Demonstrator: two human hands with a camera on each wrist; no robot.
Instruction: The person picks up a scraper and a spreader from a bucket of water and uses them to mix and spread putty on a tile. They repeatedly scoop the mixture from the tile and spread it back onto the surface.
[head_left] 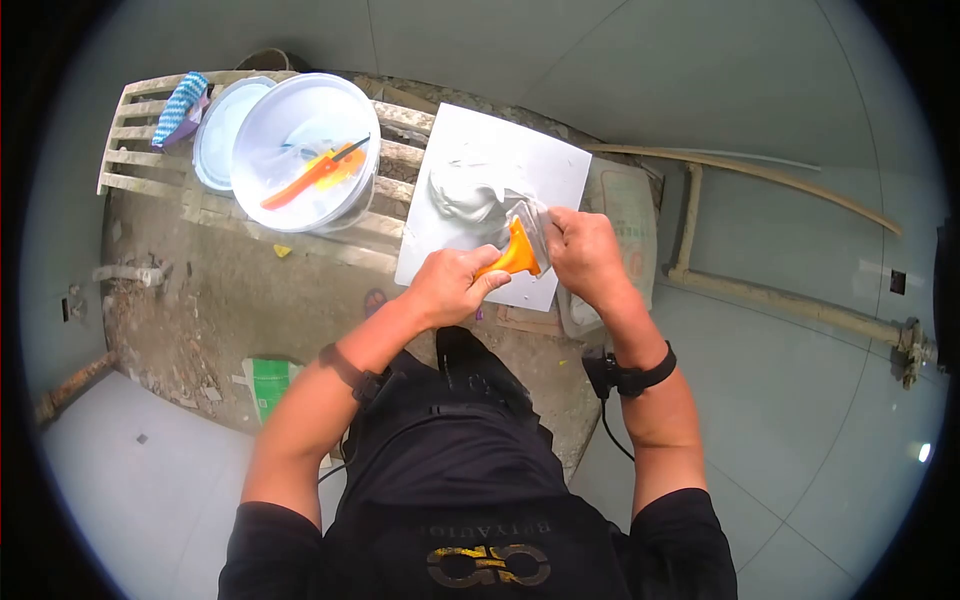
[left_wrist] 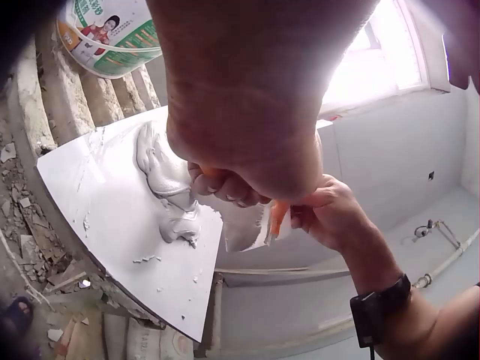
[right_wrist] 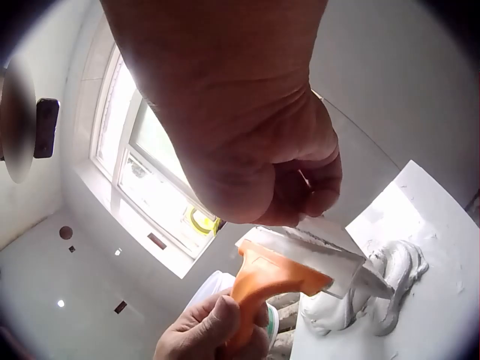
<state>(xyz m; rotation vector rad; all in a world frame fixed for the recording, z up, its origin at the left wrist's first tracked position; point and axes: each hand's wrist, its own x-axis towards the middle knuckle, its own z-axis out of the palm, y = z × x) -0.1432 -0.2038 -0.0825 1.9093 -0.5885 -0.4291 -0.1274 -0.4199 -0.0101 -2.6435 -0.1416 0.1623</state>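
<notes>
An orange scraper (head_left: pixel 515 252) is gripped by its handle in my left hand (head_left: pixel 450 285), its wide blade coated with white paste. My right hand (head_left: pixel 588 255) pinches a thin pale blade (right_wrist: pixel 330 240) right at the scraper's edge, fingers curled; whether it is a separate piece I cannot tell. Both are above the right part of a white board (head_left: pixel 430 240). A thick mound of white paste (head_left: pixel 468 190) lies on that board, to the left of the blades. In the right wrist view the left thumb presses along the orange handle (right_wrist: pixel 247 307).
Left of the board stands a white bucket (head_left: pixel 360 200) with an orange-handled tool (head_left: pixel 300 188) inside. Beside it are a pale lid (head_left: pixel 220 135) and a blue striped cloth (head_left: pixel 182 100) on wooden slats (head_left: pixel 400 155). A sack (head_left: pixel 625 215) and a pipe (head_left: pixel 790 298) lie right.
</notes>
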